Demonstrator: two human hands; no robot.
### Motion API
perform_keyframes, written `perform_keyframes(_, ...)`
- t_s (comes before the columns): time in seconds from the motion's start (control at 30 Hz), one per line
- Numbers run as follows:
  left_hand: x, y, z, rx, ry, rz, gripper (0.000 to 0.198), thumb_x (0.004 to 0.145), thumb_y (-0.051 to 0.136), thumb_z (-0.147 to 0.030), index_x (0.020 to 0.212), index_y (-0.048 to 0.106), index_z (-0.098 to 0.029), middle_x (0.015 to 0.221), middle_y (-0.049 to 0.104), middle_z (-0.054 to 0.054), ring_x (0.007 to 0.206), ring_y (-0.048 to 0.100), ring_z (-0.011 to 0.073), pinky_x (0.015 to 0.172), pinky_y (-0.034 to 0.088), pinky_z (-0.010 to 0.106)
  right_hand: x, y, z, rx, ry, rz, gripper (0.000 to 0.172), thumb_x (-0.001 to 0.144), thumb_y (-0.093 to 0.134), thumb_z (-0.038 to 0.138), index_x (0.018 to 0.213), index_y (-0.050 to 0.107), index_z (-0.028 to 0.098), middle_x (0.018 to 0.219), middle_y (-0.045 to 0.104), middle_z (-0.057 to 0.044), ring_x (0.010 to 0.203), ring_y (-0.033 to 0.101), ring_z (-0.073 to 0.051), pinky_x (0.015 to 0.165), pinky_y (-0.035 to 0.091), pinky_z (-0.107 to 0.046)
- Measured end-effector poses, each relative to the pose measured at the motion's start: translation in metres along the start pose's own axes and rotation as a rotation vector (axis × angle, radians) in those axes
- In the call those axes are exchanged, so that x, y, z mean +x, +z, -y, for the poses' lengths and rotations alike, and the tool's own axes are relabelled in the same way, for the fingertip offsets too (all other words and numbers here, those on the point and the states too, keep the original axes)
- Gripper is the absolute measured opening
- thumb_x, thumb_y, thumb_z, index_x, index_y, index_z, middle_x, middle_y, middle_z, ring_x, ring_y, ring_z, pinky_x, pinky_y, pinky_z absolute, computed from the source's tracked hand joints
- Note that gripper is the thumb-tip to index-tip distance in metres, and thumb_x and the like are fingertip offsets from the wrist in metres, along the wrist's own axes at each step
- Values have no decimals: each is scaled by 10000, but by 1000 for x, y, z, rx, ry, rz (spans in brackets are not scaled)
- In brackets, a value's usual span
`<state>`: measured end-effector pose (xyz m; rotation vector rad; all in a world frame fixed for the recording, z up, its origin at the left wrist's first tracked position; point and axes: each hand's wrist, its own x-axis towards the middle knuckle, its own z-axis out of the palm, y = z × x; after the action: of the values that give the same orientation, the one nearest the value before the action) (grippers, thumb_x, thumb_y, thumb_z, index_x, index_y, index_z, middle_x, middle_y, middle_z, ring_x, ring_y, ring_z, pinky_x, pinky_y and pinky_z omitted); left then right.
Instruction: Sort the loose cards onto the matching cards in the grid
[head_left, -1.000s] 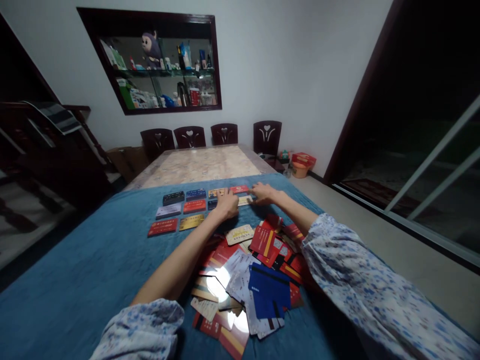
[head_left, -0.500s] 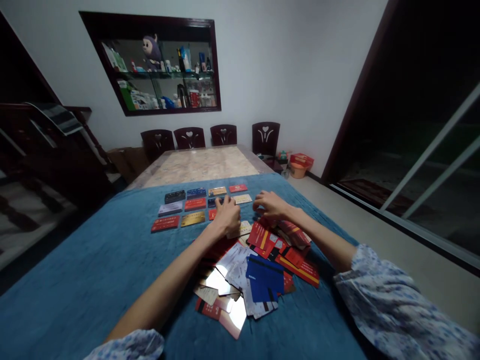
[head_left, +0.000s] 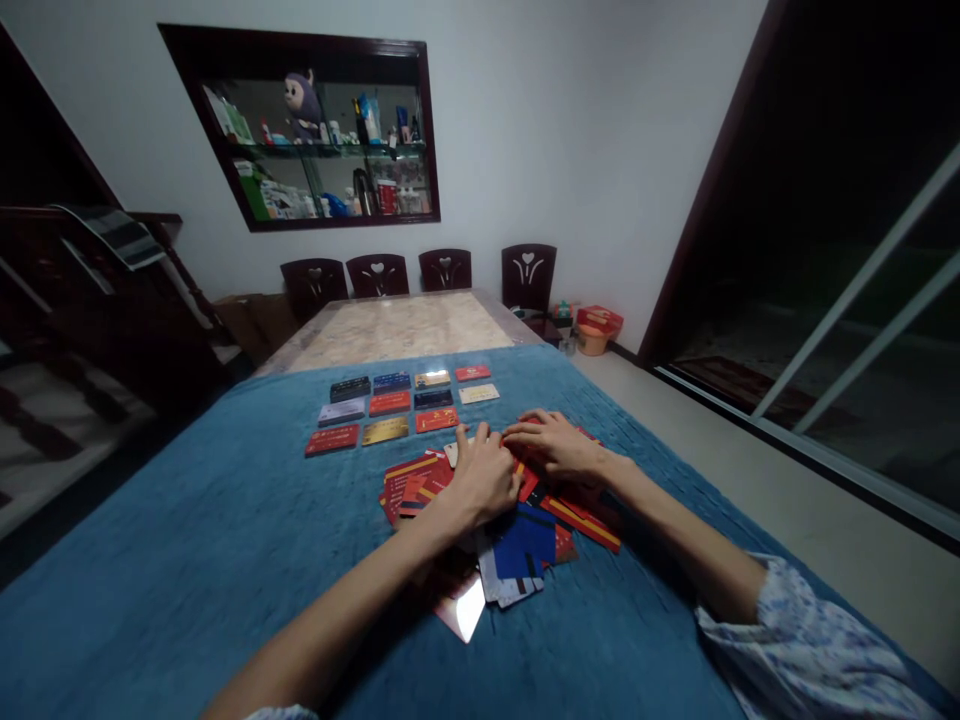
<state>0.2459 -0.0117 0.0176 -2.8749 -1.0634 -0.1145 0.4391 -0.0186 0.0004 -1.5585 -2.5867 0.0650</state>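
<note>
A loose heap of plastic cards [head_left: 510, 540], mostly red, white and blue, lies on a blue cloth [head_left: 187, 530]. My left hand [head_left: 484, 475] rests on the heap's far edge with its fingers curled over a pale card [head_left: 452, 452]. My right hand [head_left: 551, 445] lies next to it on the red cards, fingers bent down onto them. Beyond the hands, several cards are laid out in neat rows [head_left: 394, 402], face up and apart from one another.
The blue cloth covers the near end of a long table with a marble top [head_left: 397, 330]. Several dark chairs [head_left: 450, 268] stand at its far end. A wall niche [head_left: 322, 130] holds bottles and a plush toy. A red basket [head_left: 596, 325] sits on the floor at the right.
Both hands have drawn back from the far rows of cards to the near heap. The rows now lie uncovered, with a cream card at the right end of the middle row.
</note>
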Motion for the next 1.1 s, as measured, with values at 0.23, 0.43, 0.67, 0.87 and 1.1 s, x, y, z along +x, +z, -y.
perform_keyframes(0.23, -6, 3, -6, -2, 15, -80, 401, 914, 497, -437, 1059, 695, -121, 1080, 660, 177, 1123, 481, 340, 1032, 295, 610, -10, 11, -2, 18, -8, -58, 575, 809, 511, 160, 1377, 581, 226, 1431, 557, -106, 1257, 405, -324, 994, 338, -536)
perform_keyframes(0.43, -8, 0, -6, -44, 27, -50, 389, 899, 534, -460, 989, 713, -128, 1058, 650, 170, 1107, 487, 331, 982, 344, 571, -19, 11, -2, 23, -20, -109, 494, 840, 551, 215, 1329, 620, 229, 1361, 616, -103, 1185, 455, -310, 964, 373, -514)
perform_keyframes(0.67, -7, 2, -7, -59, 60, -33, 286, 895, 533, -347, 921, 714, -127, 1045, 655, 173, 1099, 500, 332, 944, 362, 546, -28, 12, -4, 3, -70, -186, 376, 859, 614, 273, 1226, 683, 232, 1255, 665, -118, 1113, 487, -301, 898, 410, -481)
perform_keyframes(0.87, -6, 6, -7, -85, 73, -46, 261, 895, 500, -275, 863, 718, -137, 1021, 670, 163, 1064, 536, 322, 926, 362, 524, -30, 17, -12, 18, -158, -269, 288, 916, 587, 317, 1166, 713, 251, 1134, 707, -108, 1068, 509, -268, 895, 426, -459)
perform_keyframes(1.1, -4, -5, -3, -94, 63, -28, 281, 898, 470, -247, 801, 713, -144, 875, 708, 132, 969, 588, 293, 890, 372, 479, -27, 23, -20, 8, -225, -404, 249, 962, 537, 316, 1089, 731, 226, 1026, 734, -102, 992, 538, -237, 852, 453, -408)
